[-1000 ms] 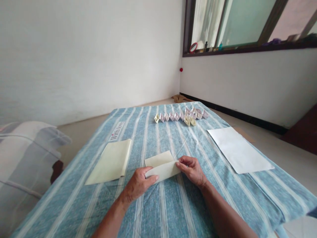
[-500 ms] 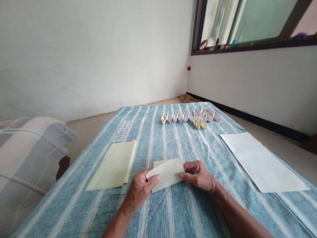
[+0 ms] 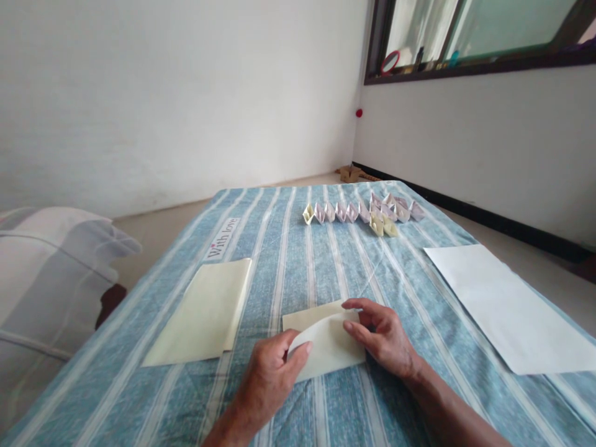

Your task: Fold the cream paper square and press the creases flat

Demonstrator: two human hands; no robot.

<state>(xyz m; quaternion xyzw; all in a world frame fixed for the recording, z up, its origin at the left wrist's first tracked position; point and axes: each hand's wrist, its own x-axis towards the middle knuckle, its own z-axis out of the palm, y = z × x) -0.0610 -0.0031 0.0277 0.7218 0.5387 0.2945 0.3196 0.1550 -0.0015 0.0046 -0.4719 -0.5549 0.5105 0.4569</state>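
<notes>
A pale yellow sheet of paper, folded over on itself, lies on the blue striped cloth right in front of me. My left hand pinches its left edge between thumb and fingers. My right hand holds its right edge, fingers curled onto the paper. The upper flap bulges up slightly between the two hands.
A folded yellow sheet lies to the left, a white sheet to the right. A row of several small folded paper boats stands at the far end of the cloth. A grey pillow lies at the left.
The upper flap has been brought down toward me over the lower layer, and both hands have shifted slightly nearer. The view has swung a little left and down.
</notes>
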